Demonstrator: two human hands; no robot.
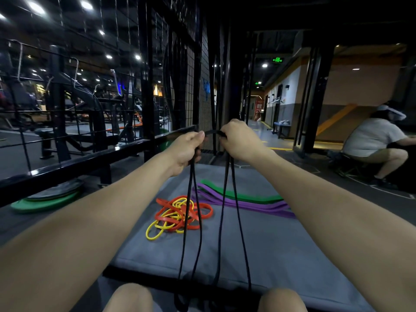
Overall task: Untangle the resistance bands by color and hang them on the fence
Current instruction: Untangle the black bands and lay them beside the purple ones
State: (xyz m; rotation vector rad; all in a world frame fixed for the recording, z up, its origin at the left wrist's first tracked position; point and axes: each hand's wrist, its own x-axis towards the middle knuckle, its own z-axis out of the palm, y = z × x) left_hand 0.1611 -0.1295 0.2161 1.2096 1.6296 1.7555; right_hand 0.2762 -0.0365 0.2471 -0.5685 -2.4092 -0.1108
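Both arms are stretched forward, holding black resistance bands (225, 210) up in front of me. My left hand (185, 152) and my right hand (239, 140) are each closed on the top of the black loops, which hang down between my knees. On the grey mat (258, 244) below lies a tangle of orange bands (180, 212) and yellow bands (159, 228). Purple bands (254, 204) and a green band (249, 195) lie stretched out side by side further right. The black wire-mesh fence (180, 91) rises just beyond my hands.
A black metal rail (74, 161) runs along the left, with weight plates (47, 197) on the floor beneath it. Gym machines stand behind the fence. A person (373, 143) crouches at the far right. A corridor opens straight ahead.
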